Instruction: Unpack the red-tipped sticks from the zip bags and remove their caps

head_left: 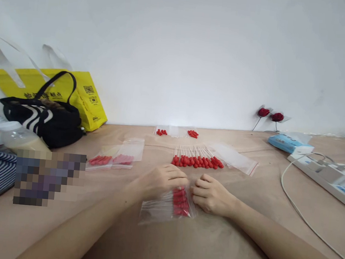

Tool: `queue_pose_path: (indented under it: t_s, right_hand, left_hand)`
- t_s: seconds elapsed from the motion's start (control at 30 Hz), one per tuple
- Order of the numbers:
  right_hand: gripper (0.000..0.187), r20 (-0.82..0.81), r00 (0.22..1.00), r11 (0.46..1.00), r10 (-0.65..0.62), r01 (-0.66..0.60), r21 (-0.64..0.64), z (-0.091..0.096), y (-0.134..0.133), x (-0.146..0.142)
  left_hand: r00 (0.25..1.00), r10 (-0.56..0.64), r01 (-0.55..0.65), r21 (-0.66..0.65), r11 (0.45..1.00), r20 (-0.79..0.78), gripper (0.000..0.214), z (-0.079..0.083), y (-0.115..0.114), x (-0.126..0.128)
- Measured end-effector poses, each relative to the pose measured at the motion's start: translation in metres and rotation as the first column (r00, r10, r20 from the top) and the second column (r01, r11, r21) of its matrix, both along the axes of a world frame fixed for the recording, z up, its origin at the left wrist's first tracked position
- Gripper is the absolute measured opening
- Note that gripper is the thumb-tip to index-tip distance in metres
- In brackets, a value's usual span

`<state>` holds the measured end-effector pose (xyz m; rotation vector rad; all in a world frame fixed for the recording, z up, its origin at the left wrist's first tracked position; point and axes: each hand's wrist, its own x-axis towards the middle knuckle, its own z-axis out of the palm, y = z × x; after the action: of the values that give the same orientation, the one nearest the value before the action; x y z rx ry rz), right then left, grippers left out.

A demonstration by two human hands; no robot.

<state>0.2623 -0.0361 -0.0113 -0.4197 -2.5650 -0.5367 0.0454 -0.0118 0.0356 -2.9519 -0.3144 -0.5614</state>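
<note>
**Both hands on a bag of droppers**

The bag [159, 209], clear with red-bulbed droppers [180, 202] inside, lies on the table [180, 251] close in front of the person. Left hand [162, 181] and right hand [212, 195] pinch its far edge, fingers curled and pressed together. A loose row [196, 160] of the same lies just beyond, with filled bags [112, 159] to the left
</note>
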Motion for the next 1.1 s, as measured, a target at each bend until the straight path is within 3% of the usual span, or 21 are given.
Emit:
queue_pose_path:
  t_s: [0.07, 0.17, 0.3, 0.4, 0.6, 0.77, 0.83, 1.1]
  right_hand:
    - [0.027, -0.008, 1.000, 0.999, -0.020, 0.020, -0.026, -0.001, 0.000, 0.001]
    - [0.017, -0.047, 0.996, 0.988, -0.071, 0.064, -0.141, -0.003, -0.001, 0.000]
    - [0.014, -0.141, 0.967, 0.903, -0.213, 0.140, -0.405, -0.003, -0.006, -0.004]
    - [0.014, -0.179, 0.951, 0.827, -0.252, 0.116, -0.550, -0.002, -0.007, -0.007]
    - [0.028, -0.278, 0.921, 0.719, -0.274, 0.005, -0.695, -0.001, -0.006, -0.008]
    - [0.025, -0.321, 0.900, 0.514, -0.293, -0.134, -0.847, -0.001, -0.009, -0.008]
    - [0.025, -0.313, 0.915, 0.464, -0.256, -0.167, -0.870, 0.001, -0.011, -0.009]
    - [0.027, -0.202, 0.924, 0.604, -0.324, 0.037, -0.796, 0.011, -0.017, -0.022]
  left_hand:
    - [0.992, 0.124, -0.121, -0.168, 0.978, 0.008, 0.029, -0.009, -0.012, -0.005]
    - [0.959, 0.282, -0.270, -0.347, 0.898, -0.019, 0.044, -0.021, -0.032, -0.017]
    - [0.938, 0.340, -0.326, -0.485, 0.812, -0.061, 0.052, -0.030, -0.047, -0.029]
    - [0.939, 0.344, -0.304, -0.536, 0.787, -0.027, 0.053, -0.032, -0.047, -0.029]
    - [0.931, 0.363, -0.285, -0.560, 0.778, 0.031, 0.046, -0.034, -0.045, -0.026]
    - [0.917, 0.398, -0.319, -0.584, 0.746, 0.008, 0.043, -0.035, -0.045, -0.027]
    - [0.915, 0.404, -0.323, -0.586, 0.744, 0.009, 0.042, -0.035, -0.044, -0.027]
    - [0.927, 0.373, -0.277, -0.591, 0.758, 0.045, 0.043, -0.035, -0.044, -0.026]
